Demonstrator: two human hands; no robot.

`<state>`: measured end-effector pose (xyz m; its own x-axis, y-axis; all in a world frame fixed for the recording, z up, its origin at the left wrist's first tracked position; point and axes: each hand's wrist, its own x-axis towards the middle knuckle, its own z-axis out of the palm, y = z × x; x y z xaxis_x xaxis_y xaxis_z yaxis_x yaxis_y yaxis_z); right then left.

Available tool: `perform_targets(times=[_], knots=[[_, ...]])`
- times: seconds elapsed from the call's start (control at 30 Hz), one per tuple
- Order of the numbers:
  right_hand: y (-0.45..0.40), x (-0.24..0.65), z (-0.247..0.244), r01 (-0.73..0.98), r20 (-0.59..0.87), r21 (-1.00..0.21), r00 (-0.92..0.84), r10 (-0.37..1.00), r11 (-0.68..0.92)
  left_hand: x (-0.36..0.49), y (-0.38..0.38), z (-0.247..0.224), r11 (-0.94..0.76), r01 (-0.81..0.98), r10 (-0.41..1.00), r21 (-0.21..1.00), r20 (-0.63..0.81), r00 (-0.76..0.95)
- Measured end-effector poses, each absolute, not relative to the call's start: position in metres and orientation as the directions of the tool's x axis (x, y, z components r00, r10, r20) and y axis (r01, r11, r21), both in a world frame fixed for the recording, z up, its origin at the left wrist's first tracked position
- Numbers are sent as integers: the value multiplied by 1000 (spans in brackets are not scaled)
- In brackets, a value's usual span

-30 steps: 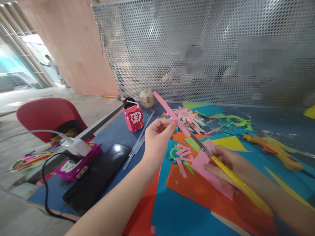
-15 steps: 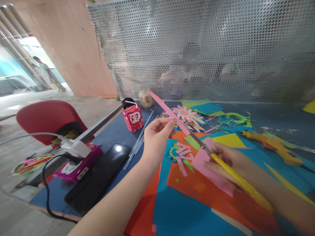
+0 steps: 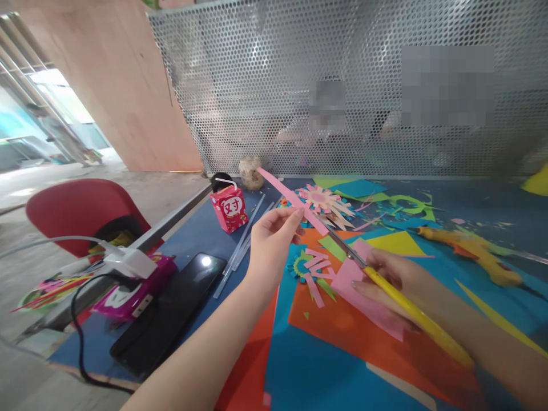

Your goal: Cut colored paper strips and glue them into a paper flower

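My left hand pinches a long pink paper strip between thumb and fingers. Yellow-handled scissors are in my right hand, with their metal blades pointing toward the strip's lower end. A larger pink paper piece lies against my right hand, partly under the fingers and the scissors. Beneath are small pink strips and a blue-green fringed paper ring, on orange and blue sheets. A pink fringed paper flower lies beyond my left hand.
A yellow glue gun lies at the right. To the left are a red drink carton, clear sticks, a black phone and a purple power strip. A perforated metal panel stands behind; a jar sits near it.
The view has shifted slightly. Both hands keep their holds on the strip and the scissors, with hardly any movement. The distant person at the far left has moved left.
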<state>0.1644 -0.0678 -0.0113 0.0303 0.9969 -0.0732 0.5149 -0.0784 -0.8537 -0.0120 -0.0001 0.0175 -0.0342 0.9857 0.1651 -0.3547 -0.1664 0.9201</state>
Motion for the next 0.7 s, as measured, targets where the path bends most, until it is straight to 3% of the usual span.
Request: perform_targets(times=[0.7], knots=[[-63, 171, -22, 547, 50, -837, 22, 999, 30, -10, -2, 18, -184, -230, 981, 956, 192, 13]])
